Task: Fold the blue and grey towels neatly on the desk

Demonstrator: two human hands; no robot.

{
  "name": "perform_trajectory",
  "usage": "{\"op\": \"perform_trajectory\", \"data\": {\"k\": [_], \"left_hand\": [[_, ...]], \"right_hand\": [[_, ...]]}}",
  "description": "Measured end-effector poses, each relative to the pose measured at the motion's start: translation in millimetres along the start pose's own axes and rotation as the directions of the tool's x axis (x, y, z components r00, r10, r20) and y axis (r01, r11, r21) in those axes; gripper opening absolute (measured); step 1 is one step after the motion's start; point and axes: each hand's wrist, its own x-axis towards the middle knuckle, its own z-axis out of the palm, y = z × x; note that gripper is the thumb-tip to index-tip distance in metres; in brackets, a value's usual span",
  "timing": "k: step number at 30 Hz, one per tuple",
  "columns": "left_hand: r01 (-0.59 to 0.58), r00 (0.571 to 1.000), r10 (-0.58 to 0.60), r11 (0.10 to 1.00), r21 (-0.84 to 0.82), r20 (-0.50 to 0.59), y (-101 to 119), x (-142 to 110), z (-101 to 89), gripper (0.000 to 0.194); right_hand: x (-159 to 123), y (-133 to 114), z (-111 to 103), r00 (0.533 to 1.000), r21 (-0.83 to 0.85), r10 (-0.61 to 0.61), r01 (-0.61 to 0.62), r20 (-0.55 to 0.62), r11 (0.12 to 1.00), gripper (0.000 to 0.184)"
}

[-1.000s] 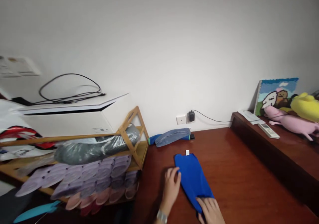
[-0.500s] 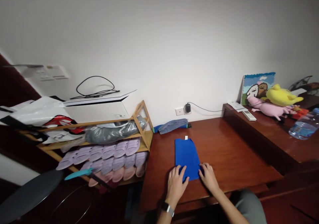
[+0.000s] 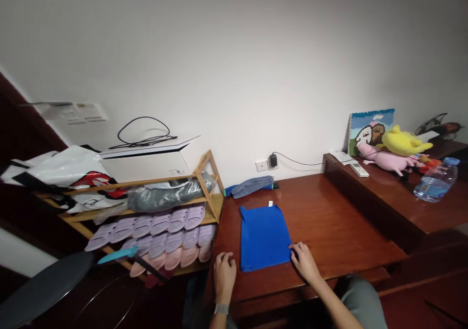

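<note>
A bright blue cloth (image 3: 265, 239) lies spread nearly flat on the wooden desk (image 3: 321, 222), with a small white tag (image 3: 270, 203) at its far edge. My right hand (image 3: 304, 261) rests at the cloth's right edge, fingers extended and the tips touching the fabric. To the left of the cloth, my left hand (image 3: 224, 276) is on the desk, apart from the fabric, its fingers loosely bent and holding nothing.
A rolled grey-blue cloth (image 3: 252, 186) lies by the wall. On the left stands a wooden rack (image 3: 214, 207) with slippers (image 3: 157, 222) and a white box (image 3: 146, 165). The raised right shelf holds plush toys (image 3: 400, 141), a remote (image 3: 359, 169) and a water bottle (image 3: 435, 183).
The blue cloth's left part has unfolded to the left, making it wider. My left hand has moved left off the cloth onto the desk. My right hand stays near its right edge.
</note>
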Motion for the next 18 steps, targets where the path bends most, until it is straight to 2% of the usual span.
{"op": "perform_trajectory", "data": {"k": [2,4,5,7,8,9,10,11,15,17,18], "left_hand": [[-0.087,0.995,0.086,0.996,-0.014,-0.059,4.1,-7.4,-5.4,0.031],[-0.264,0.964,0.263,0.964,-0.04,-0.023,27.6,-15.2,-2.7,0.034],[-0.364,0.93,0.366,0.93,-0.057,0.038,43.0,-18.2,1.4,0.035],[-0.515,0.833,0.521,0.853,-0.082,0.185,70.5,-20.8,12.1,0.037],[-0.551,0.797,0.552,0.831,-0.081,0.245,78.6,-20.3,17.3,0.038],[-0.561,0.781,0.554,0.825,-0.067,0.286,81.0,-18.7,21.7,0.04],[-0.547,0.789,0.532,0.836,-0.041,0.307,77.2,-16.6,24.9,0.042],[-0.516,0.815,0.493,0.857,-0.008,0.305,67.3,-14.2,26.5,0.044],[-0.333,0.935,0.306,0.933,0.14,0.18,-8.2,-8.0,18.0,0.047],[-0.248,0.967,0.229,0.946,0.209,0.112,-42.4,-6.1,7.7,0.048],[-0.215,0.976,0.2,0.948,0.235,0.084,-52.7,-4.5,2.5,0.049]], "right_hand": [[-1.3,-0.1,0.0,1.0,-0.003,-0.004,0.004,-0.003,1.0,0.031],[-2.8,0.3,-0.5,1.0,-0.01,-0.014,0.014,-0.008,1.0,0.031],[-3.4,0.7,-0.6,1.0,-0.016,-0.02,0.019,-0.011,1.0,0.03],[-4.3,1.6,-0.3,0.999,-0.036,-0.031,0.031,-0.015,0.999,0.029],[-4.5,2.1,0.4,0.999,-0.048,-0.037,0.036,-0.016,0.998,0.028],[-4.7,2.6,1.3,0.999,-0.061,-0.042,0.041,-0.018,0.997,0.028],[-4.8,3.2,2.4,0.999,-0.075,-0.047,0.046,-0.021,0.996,0.028],[-4.8,3.7,3.6,0.998,-0.089,-0.053,0.05,-0.026,0.995,0.027],[-5.3,4.8,7.3,0.998,-0.124,-0.053,0.047,-0.04,0.991,0.026],[-5.5,4.5,8.0,0.999,-0.126,-0.044,0.039,-0.032,0.991,0.026],[-5.6,4.2,8.3,0.999,-0.126,-0.04,0.036,-0.027,0.991,0.026]]}}
